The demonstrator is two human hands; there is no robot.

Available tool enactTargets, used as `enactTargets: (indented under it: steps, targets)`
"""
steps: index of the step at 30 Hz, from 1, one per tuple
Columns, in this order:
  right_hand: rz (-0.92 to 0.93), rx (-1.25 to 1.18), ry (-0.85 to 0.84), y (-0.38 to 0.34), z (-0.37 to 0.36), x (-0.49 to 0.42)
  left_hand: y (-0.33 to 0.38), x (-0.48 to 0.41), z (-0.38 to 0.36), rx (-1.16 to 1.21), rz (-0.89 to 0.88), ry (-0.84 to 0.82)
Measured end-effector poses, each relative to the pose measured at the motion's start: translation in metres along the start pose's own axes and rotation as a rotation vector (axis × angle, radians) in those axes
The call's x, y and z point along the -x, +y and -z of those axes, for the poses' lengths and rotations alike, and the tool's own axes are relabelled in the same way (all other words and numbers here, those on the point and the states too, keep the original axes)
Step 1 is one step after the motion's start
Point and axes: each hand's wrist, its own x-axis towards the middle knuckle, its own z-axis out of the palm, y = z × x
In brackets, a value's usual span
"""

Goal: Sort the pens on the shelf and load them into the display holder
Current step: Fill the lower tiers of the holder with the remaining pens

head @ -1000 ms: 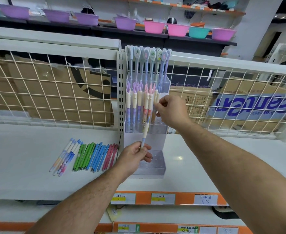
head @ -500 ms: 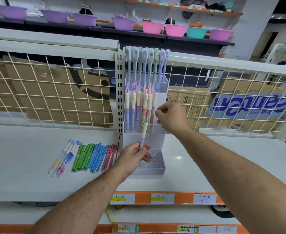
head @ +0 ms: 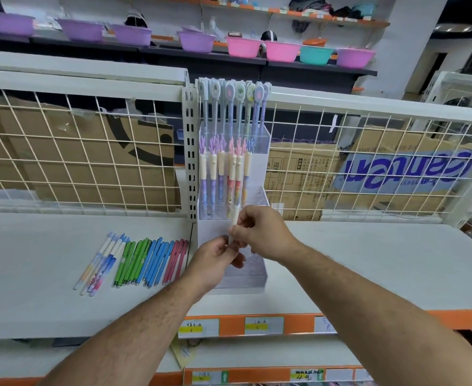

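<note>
White pen [head: 235, 215] upright before holder [head: 253, 286], left hand [head: 215, 259] pinching bottom, right hand [head: 262, 232] pinching top. Loading step underway. Next likely: lift, align tip over free middle-tier hole, lower straight.

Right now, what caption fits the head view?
Left hand and right hand hold one pen before the display holder; sorted pens lie beside.
</note>
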Motion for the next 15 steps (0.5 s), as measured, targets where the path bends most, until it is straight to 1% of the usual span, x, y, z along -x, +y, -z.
enactTargets:
  steps: [4,6,7,10,12,14,15]
  targets:
    - [-0.004,0.046,0.034,-0.003,0.001,0.0,0.001,-0.001,0.0,0.008,0.002,-0.012]
    - [0.011,0.028,0.054,-0.009,0.009,-0.001,0.003,-0.004,0.001,0.006,0.011,-0.023]
    - [0.02,0.003,0.074,-0.012,0.016,-0.003,0.004,-0.005,0.001,-0.033,0.005,-0.016]
    - [0.045,-0.125,0.175,-0.023,0.04,-0.011,0.009,-0.005,0.004,-0.268,-0.069,0.052]
    - [0.059,-0.213,0.251,-0.03,0.054,-0.017,0.01,-0.004,0.009,-0.538,-0.15,0.07]
    - [0.072,-0.212,0.314,-0.035,0.062,-0.022,0.009,-0.003,0.013,-0.795,-0.203,0.054]
    - [0.077,-0.177,0.34,-0.036,0.063,-0.025,0.009,-0.003,0.014,-0.866,-0.205,0.049]
